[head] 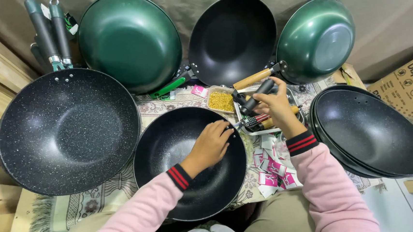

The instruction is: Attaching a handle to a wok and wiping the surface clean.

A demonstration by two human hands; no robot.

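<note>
Single head-worn view, looking steeply down, close over the lap and cloth-covered table [101, 205]

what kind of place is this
Probably a small pan-assembly workbench: several handleless pans, a bundle of loose handles, a tray of screws, and the right hand holding a handle.

Left hand [211, 144] fingers' tips hidden at pan [190, 163] rim; cardboard box [410, 87] cut by right edge.

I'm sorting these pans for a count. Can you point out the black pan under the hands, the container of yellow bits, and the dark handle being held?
black pan [170, 147], head view, bare inner wall
container of yellow bits [221, 101], head view, its contents
dark handle [258, 94], head view, shaft above the right hand
</note>
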